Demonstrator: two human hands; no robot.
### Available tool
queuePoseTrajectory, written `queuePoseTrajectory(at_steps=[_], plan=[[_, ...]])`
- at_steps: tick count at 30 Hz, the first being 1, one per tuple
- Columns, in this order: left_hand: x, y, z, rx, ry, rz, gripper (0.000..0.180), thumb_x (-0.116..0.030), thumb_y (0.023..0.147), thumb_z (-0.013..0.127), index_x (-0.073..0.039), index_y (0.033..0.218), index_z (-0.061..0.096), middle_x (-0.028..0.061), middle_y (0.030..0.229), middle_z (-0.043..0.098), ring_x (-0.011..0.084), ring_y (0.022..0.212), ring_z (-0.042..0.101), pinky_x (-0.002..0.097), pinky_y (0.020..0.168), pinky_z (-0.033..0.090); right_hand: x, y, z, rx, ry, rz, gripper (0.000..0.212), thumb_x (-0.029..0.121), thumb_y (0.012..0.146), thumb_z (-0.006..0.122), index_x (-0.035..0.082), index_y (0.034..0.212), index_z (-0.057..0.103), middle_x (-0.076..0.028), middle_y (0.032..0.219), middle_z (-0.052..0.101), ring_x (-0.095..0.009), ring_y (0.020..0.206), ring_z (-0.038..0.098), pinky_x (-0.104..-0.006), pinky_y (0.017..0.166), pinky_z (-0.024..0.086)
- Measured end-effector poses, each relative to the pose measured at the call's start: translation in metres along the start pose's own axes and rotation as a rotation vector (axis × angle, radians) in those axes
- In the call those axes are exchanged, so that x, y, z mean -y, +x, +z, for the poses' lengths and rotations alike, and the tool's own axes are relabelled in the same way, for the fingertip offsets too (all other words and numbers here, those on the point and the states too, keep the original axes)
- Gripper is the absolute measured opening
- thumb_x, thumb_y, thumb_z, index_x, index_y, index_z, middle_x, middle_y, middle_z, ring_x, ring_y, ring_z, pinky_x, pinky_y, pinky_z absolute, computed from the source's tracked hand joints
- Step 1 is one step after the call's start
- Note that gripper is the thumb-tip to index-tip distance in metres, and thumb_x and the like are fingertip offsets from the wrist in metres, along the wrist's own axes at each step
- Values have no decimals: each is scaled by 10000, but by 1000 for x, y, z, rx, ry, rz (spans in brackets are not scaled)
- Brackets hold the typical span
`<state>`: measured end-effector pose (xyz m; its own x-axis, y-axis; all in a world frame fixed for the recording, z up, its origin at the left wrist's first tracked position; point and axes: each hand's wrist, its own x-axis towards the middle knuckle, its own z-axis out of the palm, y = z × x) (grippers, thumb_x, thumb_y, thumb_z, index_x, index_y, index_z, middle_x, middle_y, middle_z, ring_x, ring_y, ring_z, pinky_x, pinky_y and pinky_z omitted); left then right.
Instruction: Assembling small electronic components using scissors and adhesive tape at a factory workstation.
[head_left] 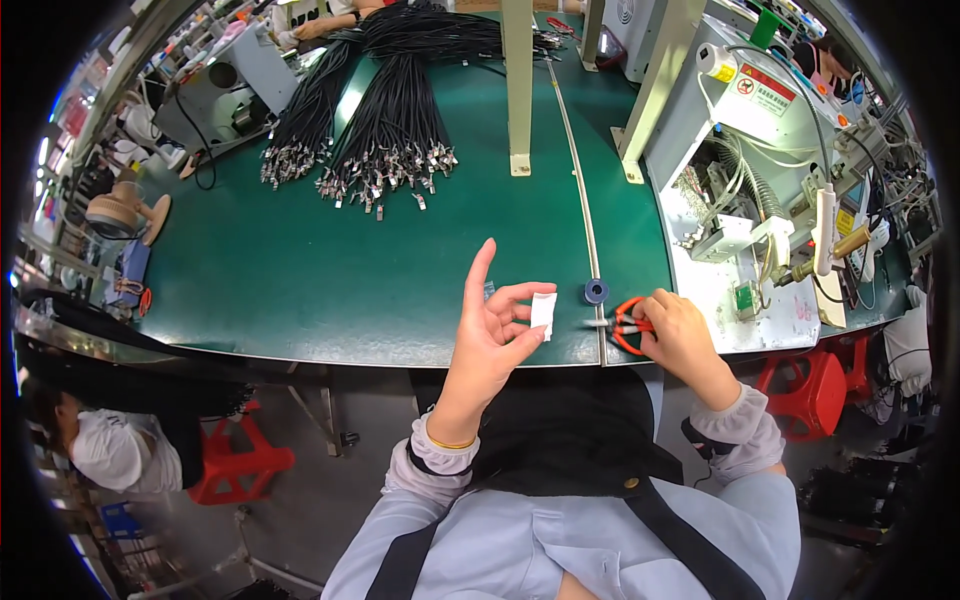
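My left hand [490, 332] is raised over the near edge of the green table, index finger pointing up. A small white slip of paper or label [543, 312] is pinched between its thumb and other fingers. To the right, my right hand [675, 330] grips scissors with orange-red looped handles [627, 345]. Their short grey tips point left, toward the white slip but apart from it. Just beyond the scissors, a small dark blue ring-shaped roll [596, 291] sits on the table. Part of the scissors is hidden by my right fingers.
Black cables [395, 110] with metal connectors lie bundled across the green table [480, 225]. A metal strip [580, 190] runs front to back near two upright posts [519, 90]. On the right stands a machine [740, 150] with wiring; a small fan [125, 210] stands left. Red stools [808, 395] are below.
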<state>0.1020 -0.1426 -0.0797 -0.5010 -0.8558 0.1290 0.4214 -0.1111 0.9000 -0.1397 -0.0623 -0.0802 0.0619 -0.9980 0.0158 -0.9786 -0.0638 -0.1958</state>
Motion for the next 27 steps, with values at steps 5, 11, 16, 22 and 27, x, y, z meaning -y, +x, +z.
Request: queuePoseTrajectory(at_steps=[5,11,16,22,27], plan=[[-4,-1,-2,14,24,-8,909,112,732,597,-108,1423,49,212,1117,540,177,875,593,258,719,514,16,1,-14,115,422,111,232,105,698,622,54,919,572,-86,846,601,-246,787,588,-319,694,420],[-8,-5,0,131,42,-17,925,100,728,607,-111,1427,38,197,1103,553,164,884,586,250,709,501,30,15,-26,116,331,-264,280,244,708,619,58,912,575,-69,824,616,-237,771,591,-338,715,396],[-18,-6,1,278,160,-98,945,81,722,624,-114,1430,29,184,1109,560,152,889,580,250,716,486,35,28,-43,281,283,-341,266,261,718,606,67,898,577,-46,762,614,-229,728,589,-332,694,387],[-18,-7,1,362,267,-114,960,68,719,638,-117,1432,21,178,1122,560,143,872,579,252,724,476,36,32,-44,277,263,-381,214,256,717,606,67,815,581,-39,661,581,-245,637,567,-332,631,388],[-17,-5,3,371,266,-128,960,68,721,636,-117,1433,19,173,1114,567,141,858,580,252,724,475,34,30,-43,201,237,-424,188,251,711,613,70,754,583,-43,573,543,-262,556,539,-334,567,389]])
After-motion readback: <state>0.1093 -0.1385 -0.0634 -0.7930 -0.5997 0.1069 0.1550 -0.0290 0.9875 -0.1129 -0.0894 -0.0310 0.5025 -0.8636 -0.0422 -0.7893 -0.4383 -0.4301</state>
